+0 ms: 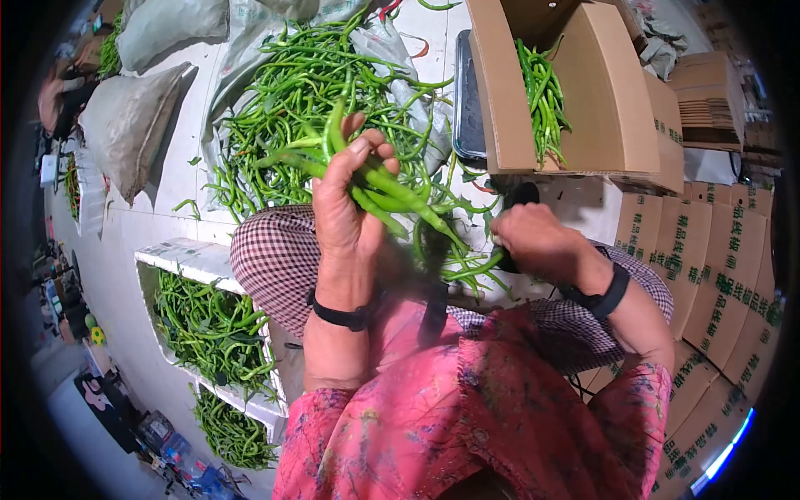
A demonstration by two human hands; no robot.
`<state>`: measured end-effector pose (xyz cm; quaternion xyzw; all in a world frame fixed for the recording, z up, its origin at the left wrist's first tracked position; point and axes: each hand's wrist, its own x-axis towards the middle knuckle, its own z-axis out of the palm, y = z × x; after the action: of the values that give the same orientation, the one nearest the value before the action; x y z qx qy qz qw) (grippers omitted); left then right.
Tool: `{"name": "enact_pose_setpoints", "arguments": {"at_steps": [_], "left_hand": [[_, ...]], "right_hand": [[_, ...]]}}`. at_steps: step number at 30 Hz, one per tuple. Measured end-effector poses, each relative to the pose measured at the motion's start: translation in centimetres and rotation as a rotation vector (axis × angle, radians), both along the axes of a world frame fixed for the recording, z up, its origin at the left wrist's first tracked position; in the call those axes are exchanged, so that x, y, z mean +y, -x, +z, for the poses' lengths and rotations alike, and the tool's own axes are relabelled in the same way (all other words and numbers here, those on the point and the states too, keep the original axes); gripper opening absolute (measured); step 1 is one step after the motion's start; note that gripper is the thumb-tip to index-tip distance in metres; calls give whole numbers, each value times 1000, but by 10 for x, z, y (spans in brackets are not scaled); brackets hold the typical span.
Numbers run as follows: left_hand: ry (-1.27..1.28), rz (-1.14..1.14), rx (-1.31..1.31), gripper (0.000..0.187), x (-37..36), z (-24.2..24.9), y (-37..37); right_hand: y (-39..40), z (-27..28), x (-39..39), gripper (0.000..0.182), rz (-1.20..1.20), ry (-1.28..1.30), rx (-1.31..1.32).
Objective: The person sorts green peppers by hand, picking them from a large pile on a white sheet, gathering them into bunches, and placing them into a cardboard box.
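My left hand (348,196) is closed around a bunch of long green chili peppers (392,190), held up over my lap with their tips pointing several ways. Off to the right, my right hand (537,237) has its fingers curled in beside a dark shoe (523,197); what it grips, if anything, is hidden. Beyond my left hand spreads a large heap of green chili peppers (292,92) on an opened woven sack (218,108). An open cardboard box (612,87) at the upper right contains a bundle of green chili peppers (542,104).
The box stands over a dark tray-like surface (472,100). White foam boxes (187,250) of peppers sit at left. Filled sacks (129,125) lie at upper left, where another person (60,100) shows at the edge. Printed flat cartons (708,258) line the right.
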<state>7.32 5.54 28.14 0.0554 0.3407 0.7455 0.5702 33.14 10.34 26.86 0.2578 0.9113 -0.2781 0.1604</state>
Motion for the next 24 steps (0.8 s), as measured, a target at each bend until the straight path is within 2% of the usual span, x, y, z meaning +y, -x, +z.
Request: {"name": "enact_pose_setpoints", "arguments": {"at_steps": [1, 2, 3, 5, 6, 8, 13, 15, 16, 17, 19, 21, 23, 24], "left_hand": [[1, 0, 1, 43, -1, 1, -2], [2, -54, -9, 42, -1, 3, -5], [1, -108, -17, 41, 0, 6, -8], [0, -158, -45, 42, 2, 7, -16], [-39, -179, -93, 45, 4, 6, -23], [-68, -252, -133, 53, 2, 8, -28], [-97, -251, -113, 52, 2, 10, -29], [-87, -237, -126, 49, 4, 5, -31], [-138, -260, -197, 46, 4, 3, -31], [-189, -280, -266, 42, 5, 1, -30], [-200, -287, -257, 42, 6, -4, -32], [-67, -242, -118, 53, 8, -8, -37], [-65, -248, -64, 54, 6, -10, -41], [-63, -261, -85, 51, 6, -7, -40]], "right_hand": [[10, 12, 6, 10, -108, 64, 53], [20, 25, 9, 9, -218, 58, 316], [33, 44, 10, 9, -215, 52, 322], [58, 76, 8, 17, -539, 365, 512], [68, 74, 8, 17, -539, 356, 517], [82, 62, 9, 23, -569, 333, 730], [73, 54, 19, 16, -614, 488, 567], [67, 47, 26, 21, -692, 672, 711], [68, 50, 26, 28, -768, 846, 767], [69, 50, 26, 28, -767, 847, 765], [73, 48, 24, 29, -843, 1003, 827], [86, 47, 19, 31, -858, 990, 750], [95, 50, 9, 33, -700, 409, 651], [95, 52, 9, 30, -713, 497, 598]]}}
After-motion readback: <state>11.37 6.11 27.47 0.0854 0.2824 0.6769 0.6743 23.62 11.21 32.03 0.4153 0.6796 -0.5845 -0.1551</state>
